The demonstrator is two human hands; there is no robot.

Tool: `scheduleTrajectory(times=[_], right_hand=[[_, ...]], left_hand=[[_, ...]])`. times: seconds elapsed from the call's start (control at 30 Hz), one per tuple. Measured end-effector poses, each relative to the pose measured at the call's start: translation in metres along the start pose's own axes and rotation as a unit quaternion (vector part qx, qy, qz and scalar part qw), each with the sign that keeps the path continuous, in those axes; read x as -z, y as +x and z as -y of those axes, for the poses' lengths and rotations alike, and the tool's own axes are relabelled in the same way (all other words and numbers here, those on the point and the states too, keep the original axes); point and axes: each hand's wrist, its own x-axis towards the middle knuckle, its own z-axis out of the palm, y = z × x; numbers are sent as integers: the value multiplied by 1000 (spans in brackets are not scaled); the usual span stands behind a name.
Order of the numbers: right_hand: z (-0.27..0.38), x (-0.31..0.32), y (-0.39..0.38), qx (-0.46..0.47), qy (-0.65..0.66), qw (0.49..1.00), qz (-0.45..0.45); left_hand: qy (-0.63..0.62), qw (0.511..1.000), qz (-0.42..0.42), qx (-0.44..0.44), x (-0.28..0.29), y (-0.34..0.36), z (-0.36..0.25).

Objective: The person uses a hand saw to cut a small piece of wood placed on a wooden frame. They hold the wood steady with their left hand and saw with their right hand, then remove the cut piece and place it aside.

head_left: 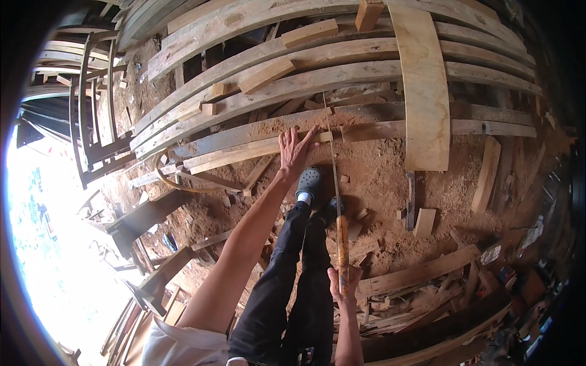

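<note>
My left hand [295,149] presses on a narrow pale timber strip [232,152], fingers spread, just left of the saw blade [333,168]. The thin blade lies across the strip near its right end, over a long sawdust-covered beam [371,114]. My right hand [340,287] is closed on the saw's mottled orange handle [343,250], low in the view and nearer my body. My feet, in grey clogs [310,182], stand below the strip on dirt strewn with sawdust and offcuts.
Parallel boards [305,82] with short blocks [265,74] span the top. A plywood panel [421,91] crosses them at right. Dark wooden frames [97,104] stand at left, beside a bright opening. Loose planks [421,268] lie at lower right; more offcuts lie around my legs.
</note>
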Motion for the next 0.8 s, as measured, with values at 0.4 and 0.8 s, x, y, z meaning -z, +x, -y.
scheduleTrajectory(times=[0.4, 0.8], right_hand=[[0, 3, 7, 45, -47, 998, -1], [-7, -10, 2, -47, 27, 999, 1]], left_hand=[[-2, 1000, 11, -6, 4, -1, 0], [12, 1000, 26, 10, 0, 0, 0]])
